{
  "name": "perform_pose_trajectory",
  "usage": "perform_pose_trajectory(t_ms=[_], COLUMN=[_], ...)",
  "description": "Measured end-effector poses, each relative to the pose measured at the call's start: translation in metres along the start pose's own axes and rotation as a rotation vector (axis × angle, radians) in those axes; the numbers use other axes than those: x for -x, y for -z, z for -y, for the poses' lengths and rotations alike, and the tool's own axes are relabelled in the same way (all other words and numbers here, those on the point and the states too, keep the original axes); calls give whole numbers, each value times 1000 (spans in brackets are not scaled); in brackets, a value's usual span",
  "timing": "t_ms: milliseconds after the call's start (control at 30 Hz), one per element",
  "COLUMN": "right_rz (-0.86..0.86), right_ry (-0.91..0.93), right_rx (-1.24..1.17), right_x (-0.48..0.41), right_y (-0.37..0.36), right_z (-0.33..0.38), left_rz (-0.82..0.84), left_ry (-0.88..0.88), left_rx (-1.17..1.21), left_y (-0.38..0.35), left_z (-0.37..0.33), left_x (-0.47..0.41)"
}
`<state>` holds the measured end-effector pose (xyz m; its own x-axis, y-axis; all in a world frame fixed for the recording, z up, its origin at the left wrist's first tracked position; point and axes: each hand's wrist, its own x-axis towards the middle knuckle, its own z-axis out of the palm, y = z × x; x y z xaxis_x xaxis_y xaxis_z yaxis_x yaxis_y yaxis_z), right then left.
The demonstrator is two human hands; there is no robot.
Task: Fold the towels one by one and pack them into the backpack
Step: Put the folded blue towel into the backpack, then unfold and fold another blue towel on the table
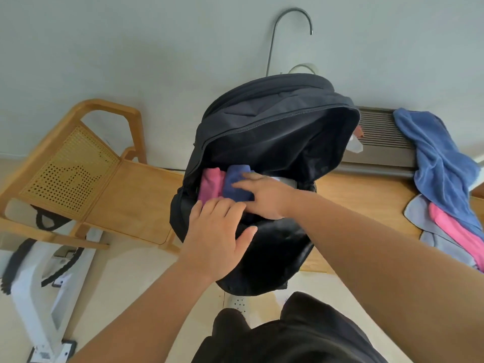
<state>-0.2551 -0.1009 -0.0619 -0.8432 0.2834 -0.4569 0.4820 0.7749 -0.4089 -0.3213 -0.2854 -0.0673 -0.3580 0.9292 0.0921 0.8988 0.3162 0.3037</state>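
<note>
A black backpack stands open in the middle of the view. Inside it sit a folded pink towel and a folded dark blue towel, side by side. My right hand lies on the blue towel with straight fingers pressing it down into the bag. My left hand rests on the near front edge of the backpack's opening, fingers spread and thumb out. A bit of grey cloth shows behind my right hand inside the bag.
Unfolded towels lie on the wooden table at the right: a blue one, a pink one and a grey one. A wooden chair with a cane back stands at the left. A vent grille lies behind the bag.
</note>
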Motion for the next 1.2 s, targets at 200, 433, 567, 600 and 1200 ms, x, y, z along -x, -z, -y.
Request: perform_pose_trajectory(t_ms=[200, 433, 567, 600, 1200], right_rz=[-402, -632, -622, -604, -39], right_ry=[2, -220, -311, -335, -598], right_rx=[-55, -177, -239, -251, -250], right_x=[88, 176, 207, 216, 313], right_y=[18, 8, -6, -7, -29], right_z=[-50, -165, -238, -256, -537], left_rz=[-60, 12, 88, 118, 548], left_ry=[-99, -204, -189, -183, 120], left_rx=[208, 275, 229, 217, 21], left_y=[0, -23, -51, -61, -182], left_z=[-60, -156, -208, -223, -438], left_x=[-49, -92, -113, -119, -196])
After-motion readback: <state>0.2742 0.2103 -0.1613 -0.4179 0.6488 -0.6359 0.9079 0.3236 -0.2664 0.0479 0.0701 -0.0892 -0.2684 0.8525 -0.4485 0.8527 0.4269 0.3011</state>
